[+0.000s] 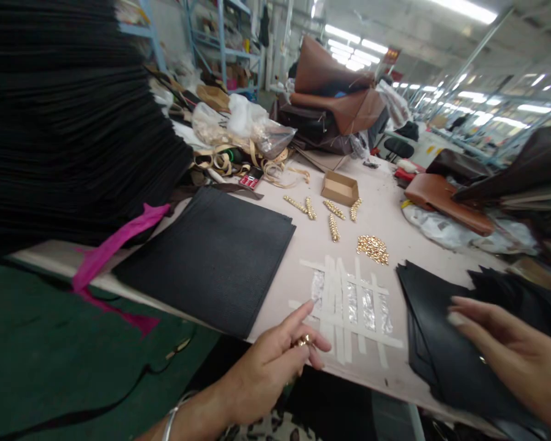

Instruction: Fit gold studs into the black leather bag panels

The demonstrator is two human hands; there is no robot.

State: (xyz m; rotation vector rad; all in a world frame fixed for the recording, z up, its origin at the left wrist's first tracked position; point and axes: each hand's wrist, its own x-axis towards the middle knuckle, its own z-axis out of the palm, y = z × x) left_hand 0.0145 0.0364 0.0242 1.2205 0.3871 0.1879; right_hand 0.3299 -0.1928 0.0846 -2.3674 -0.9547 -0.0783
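My left hand is partly curled over the near edge of the table, its index finger stretched toward the taped patch. Small shiny gold metal pieces sit in its curled fingers. My right hand is above black leather panels at the right, thumb and fingertips slightly apart with no held thing visible between them. Whether it touches the top panel I cannot tell. Between the hands lies a patch of pale tape strips over clear plastic. Beyond it is a loose heap of gold pieces.
A stack of black leather sheets lies left of the patch. Gold pieces in rows lie near a small cardboard box. A tall black pile stands at far left, with a pink strip. Brown bags stand behind.
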